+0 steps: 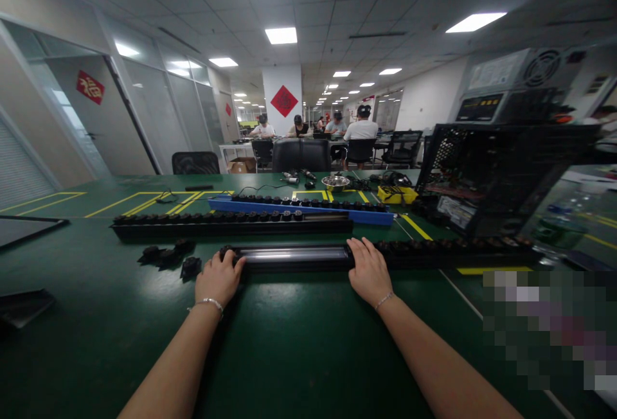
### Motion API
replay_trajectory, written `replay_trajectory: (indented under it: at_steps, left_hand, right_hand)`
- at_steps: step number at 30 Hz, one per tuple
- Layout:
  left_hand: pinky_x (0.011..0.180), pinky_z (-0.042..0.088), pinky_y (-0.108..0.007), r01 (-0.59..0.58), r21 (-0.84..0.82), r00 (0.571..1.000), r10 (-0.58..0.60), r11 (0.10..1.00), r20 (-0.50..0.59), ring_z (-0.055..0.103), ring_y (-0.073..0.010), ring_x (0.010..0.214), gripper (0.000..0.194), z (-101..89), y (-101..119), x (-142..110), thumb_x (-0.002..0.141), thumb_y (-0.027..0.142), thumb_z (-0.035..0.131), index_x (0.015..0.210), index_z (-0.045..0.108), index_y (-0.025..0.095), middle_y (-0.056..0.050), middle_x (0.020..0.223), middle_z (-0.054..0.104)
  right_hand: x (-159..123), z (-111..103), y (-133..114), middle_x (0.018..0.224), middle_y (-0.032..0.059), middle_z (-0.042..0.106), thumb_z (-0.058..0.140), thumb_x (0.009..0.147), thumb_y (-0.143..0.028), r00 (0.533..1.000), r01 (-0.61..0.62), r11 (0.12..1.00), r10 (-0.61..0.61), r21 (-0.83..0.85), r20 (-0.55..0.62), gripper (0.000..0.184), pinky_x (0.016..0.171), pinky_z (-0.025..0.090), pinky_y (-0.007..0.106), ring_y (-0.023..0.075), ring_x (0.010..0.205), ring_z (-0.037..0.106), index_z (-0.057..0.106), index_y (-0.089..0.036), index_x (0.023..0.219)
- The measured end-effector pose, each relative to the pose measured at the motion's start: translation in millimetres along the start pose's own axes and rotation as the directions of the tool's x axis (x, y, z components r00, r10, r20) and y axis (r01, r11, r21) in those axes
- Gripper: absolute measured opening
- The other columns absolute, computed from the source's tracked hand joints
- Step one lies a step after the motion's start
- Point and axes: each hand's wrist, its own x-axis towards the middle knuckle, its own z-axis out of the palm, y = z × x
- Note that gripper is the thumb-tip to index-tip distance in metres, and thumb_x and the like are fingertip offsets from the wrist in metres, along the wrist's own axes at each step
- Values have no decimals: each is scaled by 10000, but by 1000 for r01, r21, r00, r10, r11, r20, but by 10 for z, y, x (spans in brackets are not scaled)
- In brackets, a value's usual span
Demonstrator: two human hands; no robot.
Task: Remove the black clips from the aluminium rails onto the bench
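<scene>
A long black rail (299, 266) lies crosswise on the green table in front of me. Its middle stretch is bare and shiny, and a row of small black pieces (448, 247) fills its right part. At the left end, my left hand (218, 281) is closed around the rail and a small black piece (228, 253) on it; the fingertips are partly hidden. My right hand (370, 274) grips the rail where the row of pieces starts, its fingers bent over the far side. Loose black pieces (166, 257) lie on the table left of my left hand.
Behind the rail lie another black rail (231, 226) and a blue rail (371, 217), both with pieces in rows. An open computer case (501, 175) stands at right, near a yellow tray (398, 195) and metal bowl (335, 182). Several people sit at a far table.
</scene>
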Motion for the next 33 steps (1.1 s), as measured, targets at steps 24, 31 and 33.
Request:
replay_trajectory:
  at_steps: [24, 31, 33]
  left_hand:
    - [937, 412, -425, 52, -139, 997, -59, 989, -47, 530, -289, 1135, 547, 180, -153, 81, 902, 482, 230, 1348, 430, 236, -176, 1290, 479]
    - [957, 394, -453, 93, -224, 993, -105, 970, -45, 543, -308, 1121, 562, 173, -172, 80, 898, 498, 219, 1346, 427, 229, -196, 1301, 427]
    - [956, 394, -459, 103, -236, 992, -119, 966, -51, 539, -312, 1123, 560, 174, -154, 80, 896, 496, 230, 1343, 429, 225, -198, 1303, 423]
  right_hand:
    - [-6, 32, 11, 1334, 54, 505, 425, 706, -97, 1000, 3, 1000, -3, -9, -17, 599, 1043, 280, 389, 225, 1289, 323, 460, -160, 1300]
    - [-4, 31, 13, 1333, 57, 506, 422, 710, -97, 1000, 4, 1000, -4, -8, -20, 596, 1042, 278, 395, 227, 1286, 326, 458, -160, 1301]
    - [-4, 35, 16, 1332, 58, 507, 422, 710, -96, 1000, 7, 1000, -8, -7, -20, 596, 1040, 281, 397, 227, 1287, 325, 458, -160, 1301]
